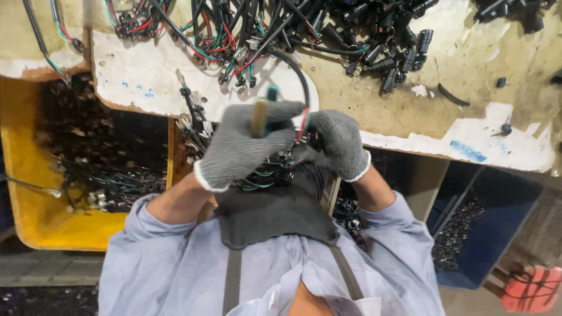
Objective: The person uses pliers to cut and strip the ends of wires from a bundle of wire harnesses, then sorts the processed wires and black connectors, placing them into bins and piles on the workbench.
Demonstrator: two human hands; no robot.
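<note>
Two gloved hands close together at the counter (468, 76) edge: our left hand (246, 146) fisted round a wooden-handled tool (259, 117) (blurred), our right hand (339, 143) clamped on a black cable (295, 70) looping up from it, above a yellow bin (23, 193).

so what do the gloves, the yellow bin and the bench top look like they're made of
Gloves, on the left hand and right hand: grey knitted fabric, with visible ribbing and white cuffs. Yellow bin: probably moulded plastic, smooth and scuffed. Bench top: seemingly wood or board, brown where its white coating has worn off in patches.
</note>
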